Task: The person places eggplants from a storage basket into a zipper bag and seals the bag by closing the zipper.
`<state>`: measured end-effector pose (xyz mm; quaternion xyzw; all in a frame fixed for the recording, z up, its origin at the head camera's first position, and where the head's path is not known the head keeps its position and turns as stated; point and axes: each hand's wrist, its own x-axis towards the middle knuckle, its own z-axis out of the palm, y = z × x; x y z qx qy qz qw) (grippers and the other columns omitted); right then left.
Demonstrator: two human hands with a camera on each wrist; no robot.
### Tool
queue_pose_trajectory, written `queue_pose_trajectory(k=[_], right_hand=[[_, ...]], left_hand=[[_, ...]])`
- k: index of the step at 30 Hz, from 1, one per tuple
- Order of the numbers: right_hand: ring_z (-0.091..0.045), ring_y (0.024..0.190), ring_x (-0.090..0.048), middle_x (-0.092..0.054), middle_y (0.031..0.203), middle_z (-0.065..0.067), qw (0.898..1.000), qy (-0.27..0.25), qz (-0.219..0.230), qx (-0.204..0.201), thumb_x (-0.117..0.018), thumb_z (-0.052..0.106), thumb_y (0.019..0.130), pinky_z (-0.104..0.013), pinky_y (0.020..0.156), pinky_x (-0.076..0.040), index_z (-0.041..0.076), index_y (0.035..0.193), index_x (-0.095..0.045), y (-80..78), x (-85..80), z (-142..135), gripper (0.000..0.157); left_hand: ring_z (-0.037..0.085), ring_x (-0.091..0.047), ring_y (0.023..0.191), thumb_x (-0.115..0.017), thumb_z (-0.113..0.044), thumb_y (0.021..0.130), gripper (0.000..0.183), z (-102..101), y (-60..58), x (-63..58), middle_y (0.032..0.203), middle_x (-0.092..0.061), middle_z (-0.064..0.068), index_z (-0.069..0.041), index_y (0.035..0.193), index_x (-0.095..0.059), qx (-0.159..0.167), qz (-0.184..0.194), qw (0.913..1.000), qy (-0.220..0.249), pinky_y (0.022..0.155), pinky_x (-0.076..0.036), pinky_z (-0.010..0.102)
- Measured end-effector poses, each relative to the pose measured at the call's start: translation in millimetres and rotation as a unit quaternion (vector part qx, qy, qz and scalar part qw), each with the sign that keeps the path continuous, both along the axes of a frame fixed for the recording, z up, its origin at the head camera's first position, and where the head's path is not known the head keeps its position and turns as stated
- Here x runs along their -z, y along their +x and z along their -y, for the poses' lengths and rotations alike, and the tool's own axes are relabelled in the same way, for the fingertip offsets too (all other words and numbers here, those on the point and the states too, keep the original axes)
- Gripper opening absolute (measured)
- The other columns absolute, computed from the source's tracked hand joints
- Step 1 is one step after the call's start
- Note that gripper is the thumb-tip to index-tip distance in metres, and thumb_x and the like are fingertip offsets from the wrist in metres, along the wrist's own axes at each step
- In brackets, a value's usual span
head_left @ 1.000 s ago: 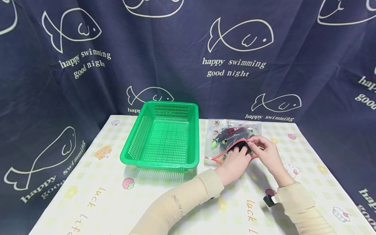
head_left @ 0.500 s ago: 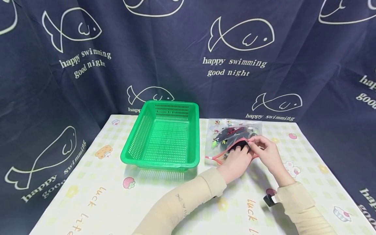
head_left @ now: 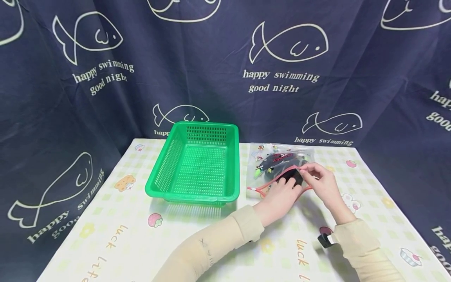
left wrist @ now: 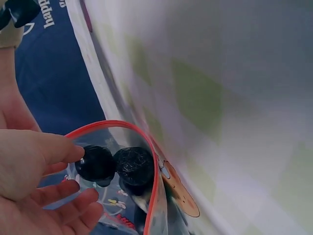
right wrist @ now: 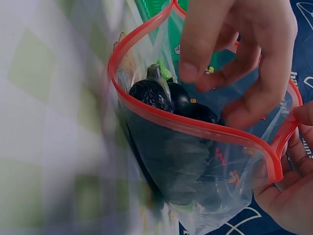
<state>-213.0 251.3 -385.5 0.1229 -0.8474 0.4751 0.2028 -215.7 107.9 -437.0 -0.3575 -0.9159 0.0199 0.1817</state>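
Note:
A clear zip bag (head_left: 258, 158) with a red rim (right wrist: 195, 128) and cartoon prints lies at the table's right side, its mouth open. Several dark, glossy eggplants (right wrist: 149, 93) are inside, one showing its stem end. My left hand (head_left: 280, 199) reaches into the mouth. In the right wrist view the fingers of that left hand (right wrist: 244, 54) are spread and loosely bent above the eggplants; in the left wrist view its thumb side is close by a dark eggplant (left wrist: 95, 164), contact unclear. My right hand (head_left: 324, 188) pinches the red rim at the bag's right side.
A green plastic basket (head_left: 193, 197) with slotted walls stands left of the bag. The table has a pale checked cloth (head_left: 176, 235) with printed figures. A dark blue curtain (head_left: 225, 98) with fish drawings hangs right behind the table.
My left hand has drawn back slightly to the left, so more of the dark contents shows at the bag's mouth. The right hand keeps its hold on the rim almost unmoved.

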Motion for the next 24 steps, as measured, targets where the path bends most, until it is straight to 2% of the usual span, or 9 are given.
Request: queue_pose_trajectory(k=[8, 16, 20, 24], right_hand=[[-0.006, 0.067, -0.057, -0.063, 0.078, -0.008, 1.000, 0.004, 0.004, 0.003, -0.064, 0.002, 0.086, -0.015, 0.057, -0.044, -0.004, 0.094, -0.064, -0.3, -0.2, -3, 0.010], [-0.004, 0.067, -0.057, -0.063, 0.076, -0.006, 1.000, 0.009, 0.005, 0.005, -0.064, 0.001, 0.086, -0.013, 0.059, -0.044, -0.005, 0.094, -0.064, 1.7, 0.3, -7, 0.010], [-0.002, 0.067, -0.056, -0.062, 0.076, -0.001, 1.000, 0.019, 0.008, 0.010, -0.065, 0.002, 0.086, -0.013, 0.059, -0.043, -0.004, 0.095, -0.065, 4.2, 0.7, -12, 0.011], [0.000, 0.068, -0.056, -0.062, 0.076, 0.003, 1.000, 0.027, 0.006, 0.012, -0.065, 0.003, 0.086, -0.012, 0.060, -0.043, -0.004, 0.095, -0.065, 5.6, -0.1, -18, 0.011]], left_hand=[[0.016, -0.050, 0.090, -0.062, -0.035, 0.089, 0.028, 15, 7.2, -8.8, 0.110, -0.050, -0.002, -0.023, 0.113, -0.053, 0.005, 0.001, 1.0000, 0.004, 0.072, -0.045, 0.027], [0.016, -0.046, 0.093, -0.066, -0.019, 0.086, 0.031, 33, 17.2, -17.4, 0.110, -0.049, -0.002, -0.023, 0.114, -0.053, 0.003, 0.015, 0.9999, 0.002, 0.070, -0.042, 0.026], [0.016, -0.044, 0.092, -0.068, -0.018, 0.084, 0.032, 42, 20.3, -19.4, 0.108, -0.049, -0.003, -0.024, 0.111, -0.052, -0.005, 0.013, 0.9999, 0.001, 0.069, -0.039, 0.026], [0.016, -0.043, 0.093, -0.070, -0.018, 0.081, 0.033, 50, 21.2, -23.3, 0.105, -0.048, -0.002, -0.025, 0.107, -0.050, -0.028, 0.001, 0.9996, -0.006, 0.072, -0.037, 0.028]])
